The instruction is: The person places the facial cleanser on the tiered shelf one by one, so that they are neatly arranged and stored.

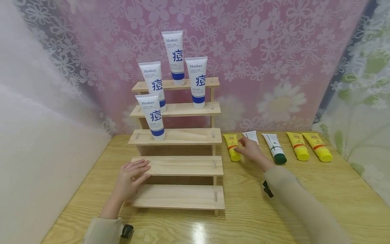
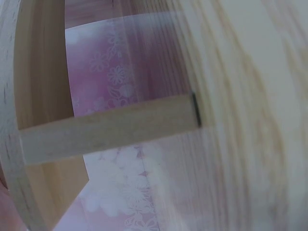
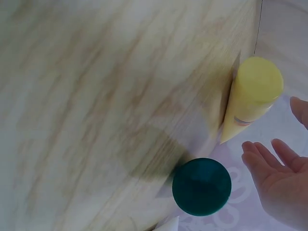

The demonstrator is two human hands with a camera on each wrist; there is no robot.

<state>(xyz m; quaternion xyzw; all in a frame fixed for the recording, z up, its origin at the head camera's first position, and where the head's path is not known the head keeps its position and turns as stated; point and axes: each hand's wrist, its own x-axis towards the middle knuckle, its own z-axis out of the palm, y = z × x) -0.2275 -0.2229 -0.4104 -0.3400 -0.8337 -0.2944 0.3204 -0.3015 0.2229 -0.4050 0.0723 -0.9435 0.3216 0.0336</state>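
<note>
My left hand [image 1: 131, 176] rests on the left end of the second-lowest step of a tiered wooden display stand [image 1: 179, 165], its fingers lying on the board. In the left wrist view the stand's wooden strut [image 2: 110, 127] shows close up. On the right, my right hand [image 1: 251, 149] hovers between a yellow tube [image 1: 232, 146] and a white tube [image 1: 250, 135], partly hiding the white one. The right wrist view shows thumb and fingers spread apart, holding nothing, beside the yellow tube [image 3: 252, 91] and a dark green cap [image 3: 202, 186].
Several white-and-blue tubes stand upright on the stand's upper steps, including one on the top step [image 1: 173, 56] and one on the right [image 1: 197, 81]. A white tube with green cap [image 1: 275, 149] and two yellow tubes [image 1: 298, 146] lie farther right. A flowered backdrop [image 1: 243, 67] rises behind the table.
</note>
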